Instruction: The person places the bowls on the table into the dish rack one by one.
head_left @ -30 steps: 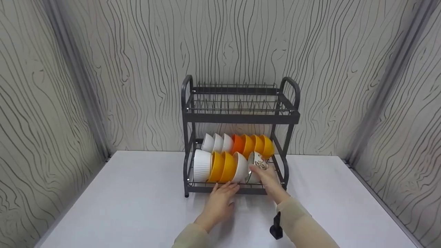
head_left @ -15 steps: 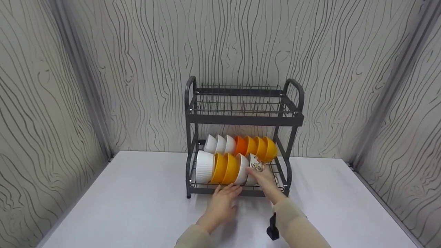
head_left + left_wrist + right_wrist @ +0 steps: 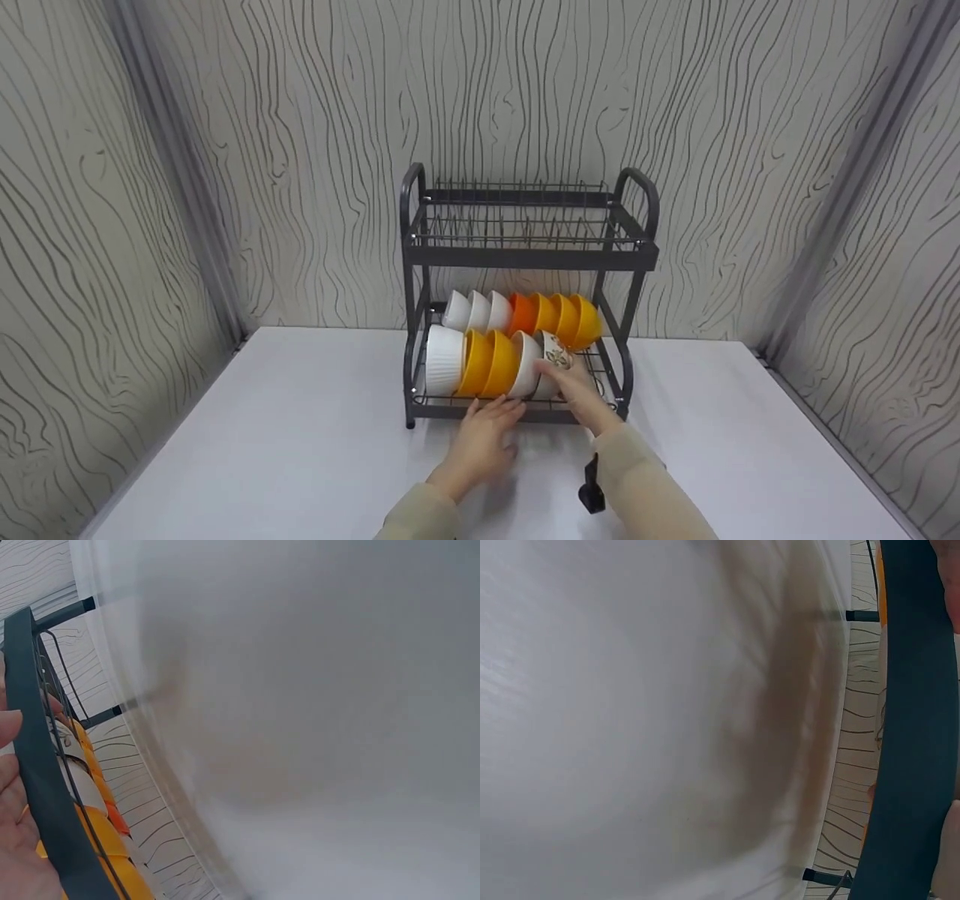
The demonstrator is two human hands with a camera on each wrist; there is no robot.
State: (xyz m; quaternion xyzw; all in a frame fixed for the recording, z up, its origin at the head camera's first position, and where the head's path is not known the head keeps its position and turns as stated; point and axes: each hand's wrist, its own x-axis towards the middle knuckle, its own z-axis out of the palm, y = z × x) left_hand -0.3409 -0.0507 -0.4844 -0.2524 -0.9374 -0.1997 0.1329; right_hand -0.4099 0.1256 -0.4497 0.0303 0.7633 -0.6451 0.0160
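A white bowl with a floral print (image 3: pixel 556 354) stands on its side on the lower shelf of a black two-tier dish rack (image 3: pixel 525 259). My right hand (image 3: pixel 579 390) holds it, thumb at the front and the other fingers mostly hidden behind. Its rim sits close against a plain white bowl (image 3: pixel 527 365). Farther left in that front row come two yellow bowls (image 3: pixel 499 365) and a ribbed white bowl (image 3: pixel 444 361). My left hand (image 3: pixel 480 442) rests with extended fingers at the rack's front rail (image 3: pixel 46 757), below the yellow and white bowls.
Behind the front row stand white bowls (image 3: pixel 456 309), an orange bowl (image 3: pixel 523 315) and several yellow bowls (image 3: pixel 587 322). The upper wire shelf (image 3: pixel 525 225) overhangs both rows. Around the rack spreads a white table (image 3: pixel 315 420), with wood-patterned panels (image 3: pixel 315 150) behind and beside it.
My right hand has moved the floral bowl left, closing the gap to the plain white bowl. My left hand stays at the front rail. The head view has shifted slightly.
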